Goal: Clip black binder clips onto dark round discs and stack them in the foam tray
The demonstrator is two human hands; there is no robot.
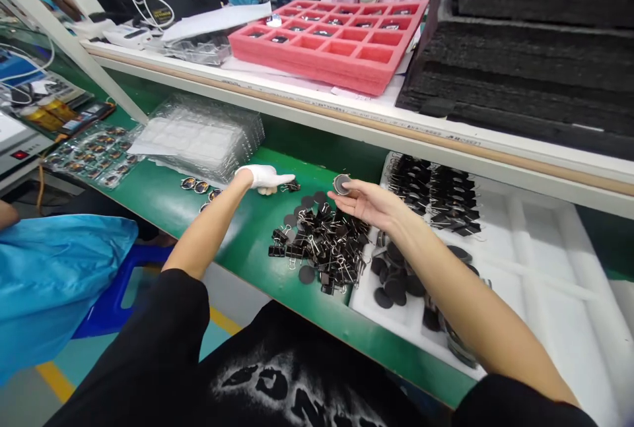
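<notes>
On the green bench [232,242]: both arms reach forward from below and converge, the two hands well apart from each other
Left forearm [211,229]: bare below a black sleeve, slanting up and rightward, elbow bent
Left hand [261,177]: gloved in white with some bare fingertips showing underneath, back of the hand upward, index finger stretched out to the right
Left fingers: narrow, pinched on a black binder clip [291,185] at their tips; whether it touches the bench I cannot tell
Right forearm [456,282]: bare, slanting up and leftward above the white tray [525,288], wrist roughly in line with it
Right hand [369,204]: ungloved, turned partly palm up, thumb uppermost, lower fingers loosely spread toward the left
Right fingers: thumb and fingers gripping a round disc [341,183] with a dark face and a paler rim, its face tilted toward the camera
Loose clips [329,245]: heaped on the bench nearer the body than either hand, handles pointing every way
Black round pads [307,274]: lying flat around the heap's edges
Clips in rows [430,189]: at the tray's far left corner, beyond the right forearm
Clear plastic trays [198,130]: stacked just beyond the left hand, to its left
</notes>
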